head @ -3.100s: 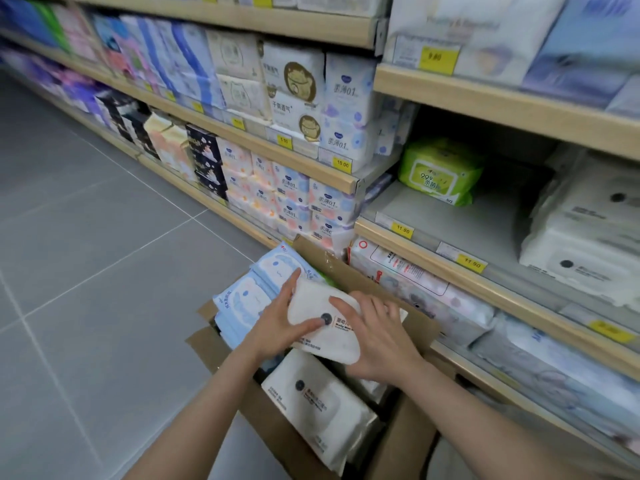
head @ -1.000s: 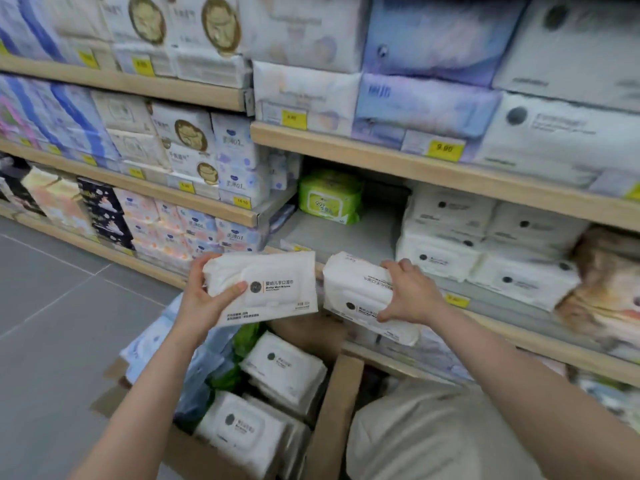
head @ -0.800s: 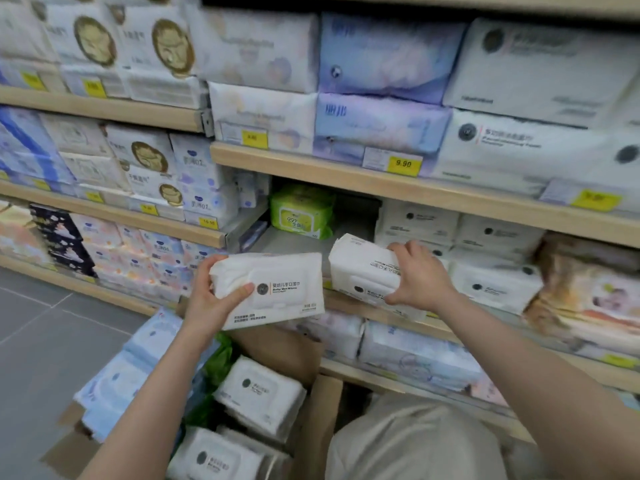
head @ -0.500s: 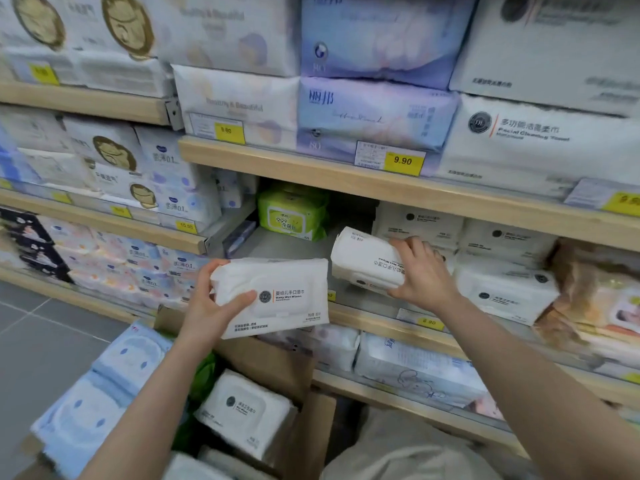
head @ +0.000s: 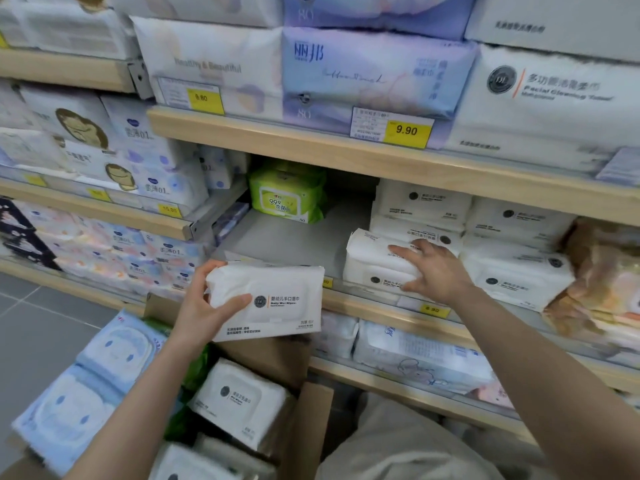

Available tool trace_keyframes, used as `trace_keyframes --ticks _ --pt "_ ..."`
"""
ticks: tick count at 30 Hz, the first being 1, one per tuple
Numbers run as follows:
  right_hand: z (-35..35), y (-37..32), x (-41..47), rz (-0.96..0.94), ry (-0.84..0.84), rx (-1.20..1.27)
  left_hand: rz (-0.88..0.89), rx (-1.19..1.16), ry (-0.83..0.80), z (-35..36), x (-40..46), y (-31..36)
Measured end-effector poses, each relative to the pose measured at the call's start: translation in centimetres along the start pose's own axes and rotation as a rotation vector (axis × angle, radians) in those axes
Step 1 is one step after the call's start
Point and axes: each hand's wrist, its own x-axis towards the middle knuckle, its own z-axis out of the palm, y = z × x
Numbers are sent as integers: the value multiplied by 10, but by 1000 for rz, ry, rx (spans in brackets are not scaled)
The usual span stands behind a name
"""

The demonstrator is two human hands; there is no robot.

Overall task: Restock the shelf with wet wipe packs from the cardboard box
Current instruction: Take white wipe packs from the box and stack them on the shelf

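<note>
My left hand (head: pixel 202 308) grips a white wet wipe pack (head: pixel 277 301) by its left end, in front of the shelf edge and above the cardboard box (head: pixel 277 362). My right hand (head: pixel 434 268) lies with spread fingers on a second white pack (head: pixel 372 263), which sits on the grey middle shelf (head: pixel 294 242) beside a stack of matching white packs (head: pixel 420 206). More white packs (head: pixel 242 400) lie in the box below.
A green wipe pack (head: pixel 287 197) stands at the back left of the shelf. Light blue packs (head: pixel 104 372) fill the box's left side. Tissue packs crowd the shelf above and the shelves to the left. Yellow price tags (head: pixel 407 130) line the shelf edges.
My right hand has moved its pack from the shelf edge onto the shelf, against the white stack, and its fingers have spread. The left hand still holds its pack in the same place.
</note>
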Motion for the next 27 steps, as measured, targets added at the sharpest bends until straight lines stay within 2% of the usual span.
trace_keyframes --ticks 5,10,11,13,16,20,24,27 --pt "2 15 -7 9 -26 30 13 -20 -33 9 3 -4" --pt "-1 10 -12 28 -25 -51 15 -18 -75 25 2 8" --pt "-3 6 -13 33 -30 -8 26 -5 -94 29 0 13" --pt "-13 -4 -18 -3 -32 236 77 18 -136 37 -5 22" --pt "-41 -32 -33 -156 -122 539 145 59 -195 54 -18 40" --pt "-69 -62 -51 -274 -305 518 184 45 -334 82 -31 62" --pt "-69 -62 -63 -213 -390 614 223 -21 -441 104 -39 75" --pt "-70 -53 -75 -178 -383 657 249 -9 -514 118 -41 76"
